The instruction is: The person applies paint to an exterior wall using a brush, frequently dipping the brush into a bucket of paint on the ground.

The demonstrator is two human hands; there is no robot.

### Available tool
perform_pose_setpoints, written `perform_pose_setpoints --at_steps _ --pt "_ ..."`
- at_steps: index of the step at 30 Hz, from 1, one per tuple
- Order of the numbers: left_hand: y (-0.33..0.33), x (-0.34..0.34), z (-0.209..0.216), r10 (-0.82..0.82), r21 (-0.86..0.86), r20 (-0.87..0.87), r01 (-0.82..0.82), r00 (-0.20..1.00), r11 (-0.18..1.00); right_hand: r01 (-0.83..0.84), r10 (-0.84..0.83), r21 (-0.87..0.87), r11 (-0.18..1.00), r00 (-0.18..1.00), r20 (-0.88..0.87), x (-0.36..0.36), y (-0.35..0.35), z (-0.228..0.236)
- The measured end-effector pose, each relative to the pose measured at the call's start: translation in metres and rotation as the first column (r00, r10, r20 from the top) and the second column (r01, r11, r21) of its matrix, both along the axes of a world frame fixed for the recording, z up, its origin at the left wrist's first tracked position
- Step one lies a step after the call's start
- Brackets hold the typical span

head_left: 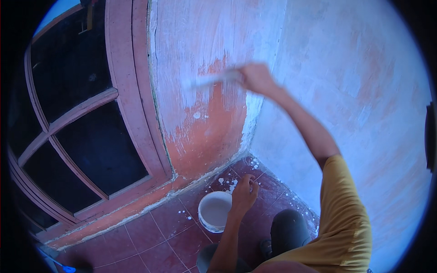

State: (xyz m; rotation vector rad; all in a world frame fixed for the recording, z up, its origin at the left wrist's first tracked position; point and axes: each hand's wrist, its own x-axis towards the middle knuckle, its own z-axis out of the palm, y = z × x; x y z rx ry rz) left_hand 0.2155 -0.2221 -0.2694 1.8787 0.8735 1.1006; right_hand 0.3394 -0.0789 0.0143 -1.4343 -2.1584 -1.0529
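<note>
My right hand (pixel 258 78) is raised in front of the wall and closed round the handle of a paintbrush (pixel 211 81). Motion blurs the brush, whose pale head points left at the orange wall (pixel 223 113), partly covered with white paint in streaks. Whether the bristles touch the wall I cannot tell. Lower down, my left hand (pixel 245 194) hangs beside the white bucket (pixel 200 214), its fingers loosely bent and apart, with nothing seen in them. Pale paint (pixel 216 211) fills part of the bucket, which stands on the floor.
A pink wooden frame with dark glass panes (pixel 136 91) borders the wall on the left. To the right, another wall (pixel 346 100) bears uneven white paint and meets the first at a corner. White drips (pixel 221 181) spot the red floor tiles (pixel 157 227). My knee (pixel 291 227) is bent close by.
</note>
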Motion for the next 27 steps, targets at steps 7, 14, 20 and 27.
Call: perform_pose_setpoints --at_steps 7,14,20,27 --pt "0.02 -0.009 -0.022 0.061 -0.044 -0.08 -0.064 0.995 0.997 -0.075 0.153 0.734 0.675 0.987 -0.04 -0.012 0.0 0.162" --pt "0.023 -0.013 -0.029 0.108 -0.058 -0.118 -0.116 0.987 0.992 0.078 -0.098 0.417 0.905 0.995 0.026 -0.06 0.004 0.016" --pt "0.01 -0.004 -0.031 -0.071 -0.122 -0.292 0.037 0.954 0.992 -0.086 0.12 -0.283 0.955 0.987 0.106 -0.061 -0.041 -0.137" --pt "0.002 -0.016 -0.029 -0.166 -0.204 -0.495 0.071 0.853 0.976 -0.328 0.3 -0.189 0.926 0.94 -0.161 -0.083 -0.011 -0.082"
